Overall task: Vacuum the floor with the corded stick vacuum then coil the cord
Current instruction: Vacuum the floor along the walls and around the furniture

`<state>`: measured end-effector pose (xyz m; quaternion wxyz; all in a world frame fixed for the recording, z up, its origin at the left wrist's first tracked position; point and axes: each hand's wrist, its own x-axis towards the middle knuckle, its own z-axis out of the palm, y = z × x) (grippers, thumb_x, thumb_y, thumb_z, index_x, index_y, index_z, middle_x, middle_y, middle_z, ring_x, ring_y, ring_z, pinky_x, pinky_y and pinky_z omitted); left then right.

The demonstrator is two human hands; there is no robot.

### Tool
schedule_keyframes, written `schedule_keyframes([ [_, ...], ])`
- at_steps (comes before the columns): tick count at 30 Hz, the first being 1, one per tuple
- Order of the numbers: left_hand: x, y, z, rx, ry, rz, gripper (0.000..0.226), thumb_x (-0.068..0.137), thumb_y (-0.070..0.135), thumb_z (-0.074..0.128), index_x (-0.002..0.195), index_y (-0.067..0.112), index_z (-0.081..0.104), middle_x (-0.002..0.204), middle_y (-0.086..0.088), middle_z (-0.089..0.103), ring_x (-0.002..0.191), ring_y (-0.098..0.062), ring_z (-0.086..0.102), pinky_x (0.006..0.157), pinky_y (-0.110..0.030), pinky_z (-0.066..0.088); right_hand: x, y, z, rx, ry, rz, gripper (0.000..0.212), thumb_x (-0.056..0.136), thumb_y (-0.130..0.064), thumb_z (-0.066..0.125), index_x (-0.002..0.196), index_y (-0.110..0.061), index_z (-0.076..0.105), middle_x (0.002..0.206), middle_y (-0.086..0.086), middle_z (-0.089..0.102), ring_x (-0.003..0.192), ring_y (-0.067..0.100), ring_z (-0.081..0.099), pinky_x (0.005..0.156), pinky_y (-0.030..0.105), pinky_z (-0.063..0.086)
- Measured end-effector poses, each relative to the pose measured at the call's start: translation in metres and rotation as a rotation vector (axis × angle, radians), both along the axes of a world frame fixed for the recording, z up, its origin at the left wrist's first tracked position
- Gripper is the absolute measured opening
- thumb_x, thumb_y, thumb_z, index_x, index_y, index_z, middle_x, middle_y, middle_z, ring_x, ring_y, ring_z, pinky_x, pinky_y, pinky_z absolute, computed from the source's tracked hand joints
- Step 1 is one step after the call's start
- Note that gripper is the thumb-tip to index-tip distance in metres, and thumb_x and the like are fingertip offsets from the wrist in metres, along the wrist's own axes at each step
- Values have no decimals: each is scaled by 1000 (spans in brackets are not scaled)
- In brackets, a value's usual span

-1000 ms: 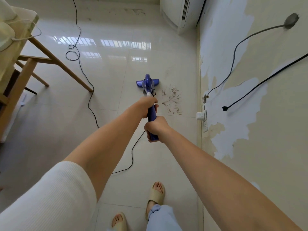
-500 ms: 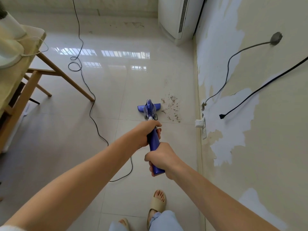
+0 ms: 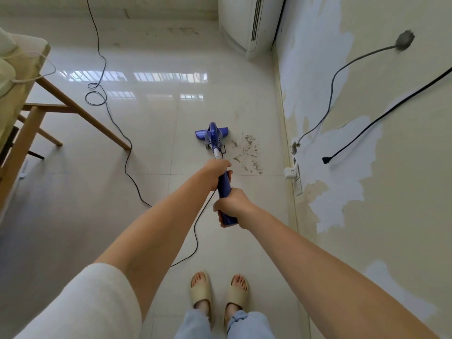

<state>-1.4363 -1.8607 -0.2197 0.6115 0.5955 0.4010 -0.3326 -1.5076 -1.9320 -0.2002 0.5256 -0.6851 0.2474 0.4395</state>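
The blue stick vacuum stands on the glossy tiled floor, its head just left of a patch of brown debris. My left hand grips the upper part of the blue handle. Lower on that handle, my right hand grips near the end. The vacuum's black cord trails from under my hands, curves left across the floor, loops near the table and runs off toward the far wall.
A wooden table with splayed legs stands at the left. The peeling wall runs along the right with a white socket and two dangling black cables. A white air conditioner fills the far corner. My sandalled feet stand together below.
The vacuum head has gone back and forth beside the debris patch, which looks unchanged. Both hands kept their grip on the handle. My feet now stand side by side.
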Motion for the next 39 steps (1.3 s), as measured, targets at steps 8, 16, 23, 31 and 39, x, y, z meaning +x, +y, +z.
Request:
schedule_keyframes([
  [8,-33,26,26,68,22,-105,23,95,11,47,73,6,46,64,-7,46,55,-17,42,61,-28,39,-42,23,52,47,24,-44,20,82,6,50,97,-7,46,72,10,47,50,17,46,39,19,44],
  [16,-94,21,74,-110,88,-44,13,90,8,51,77,5,48,63,-6,49,53,-16,47,53,-25,45,-90,8,120,86,105,-45,23,83,8,53,103,-4,47,63,8,48,45,12,46,38,19,43],
  [23,-115,5,75,-181,74,57,18,92,5,50,75,6,45,60,-6,46,53,-15,44,57,-26,43,-112,-2,114,27,79,-53,22,84,7,54,102,-3,48,60,7,49,45,12,48,41,22,45],
  [31,-97,12,39,-108,35,20,10,96,10,45,105,7,42,60,-3,43,49,-12,40,45,-24,37,-104,15,71,7,50,-80,25,85,6,54,106,-5,46,69,9,51,51,15,50,44,25,46],
  [39,-59,32,11,-22,-92,-6,33,97,12,48,130,10,42,66,-6,48,54,-14,45,52,-26,42,-64,36,21,8,5,-116,19,83,9,51,92,-6,45,69,11,47,53,20,46,38,19,44],
])
